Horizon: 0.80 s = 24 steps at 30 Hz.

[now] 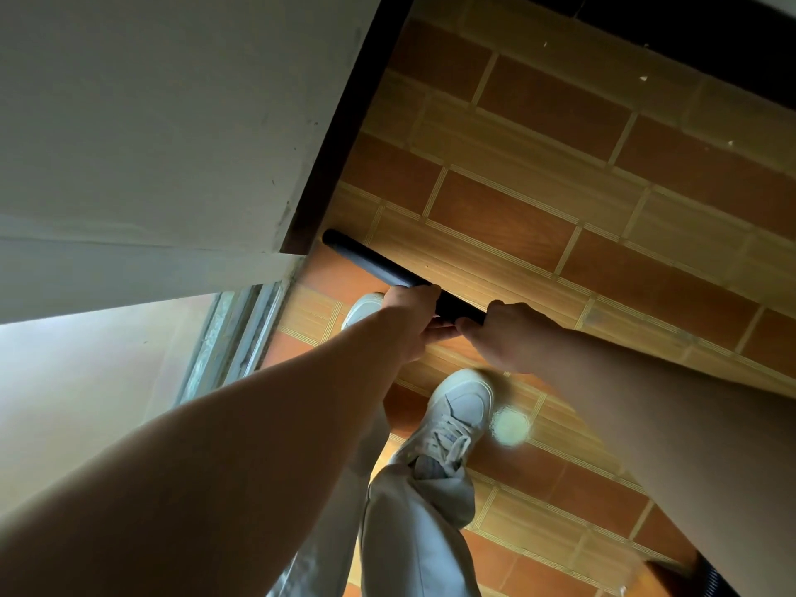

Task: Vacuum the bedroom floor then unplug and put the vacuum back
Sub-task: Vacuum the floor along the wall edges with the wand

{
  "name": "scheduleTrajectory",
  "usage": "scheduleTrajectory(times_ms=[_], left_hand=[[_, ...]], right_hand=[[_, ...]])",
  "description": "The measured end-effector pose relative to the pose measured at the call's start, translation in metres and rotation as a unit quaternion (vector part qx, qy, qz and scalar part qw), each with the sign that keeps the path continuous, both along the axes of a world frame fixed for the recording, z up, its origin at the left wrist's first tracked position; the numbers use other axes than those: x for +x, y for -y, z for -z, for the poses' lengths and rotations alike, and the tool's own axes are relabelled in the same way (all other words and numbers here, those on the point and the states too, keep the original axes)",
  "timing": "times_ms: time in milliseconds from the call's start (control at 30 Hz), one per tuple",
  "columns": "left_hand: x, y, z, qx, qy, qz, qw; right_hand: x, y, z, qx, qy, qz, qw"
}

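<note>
Both hands grip a black vacuum tube point(379, 265): left hand point(409, 314) and right hand point(508, 333) closed around it, its far end at the wall's point(172, 122) dark baseboard point(344, 144), above tiled floor point(538, 200).

Dim, warm-toned view — daylight glares from the window point(107, 372), edges bend, forearms blur.

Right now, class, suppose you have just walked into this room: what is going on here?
A person is vacuuming a tiled floor. Both hands grip a black vacuum tube: the left hand nearer its far end, the right hand close behind it. The tube's end points down at the floor beside the dark skirting at the foot of a pale wall, near a corner. The person's white shoes stand below the hands. A piece of ribbed hose shows at the bottom right edge.
</note>
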<state>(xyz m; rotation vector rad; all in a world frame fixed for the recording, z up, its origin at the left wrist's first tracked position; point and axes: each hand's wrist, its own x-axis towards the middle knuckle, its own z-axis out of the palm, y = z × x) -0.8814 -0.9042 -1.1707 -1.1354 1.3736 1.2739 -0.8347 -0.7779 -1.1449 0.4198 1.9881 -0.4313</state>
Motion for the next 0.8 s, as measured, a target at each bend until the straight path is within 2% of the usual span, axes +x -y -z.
scheduleTrajectory(times_ms=[167,467,800], left_hand=[[0.002,0.002,0.002,-0.007,0.007,0.007,1.0],[-0.005,-0.006,0.007,-0.002,-0.014,-0.011,1.0],[-0.044,-0.038,0.011,0.003,-0.034,0.036,0.999]], right_hand=[[0.003,0.002,0.006,-0.037,-0.035,-0.023,0.998],[-0.005,-0.004,0.009,-0.01,-0.044,-0.032,0.998],[-0.033,-0.028,0.02,-0.017,-0.025,0.043,0.999]])
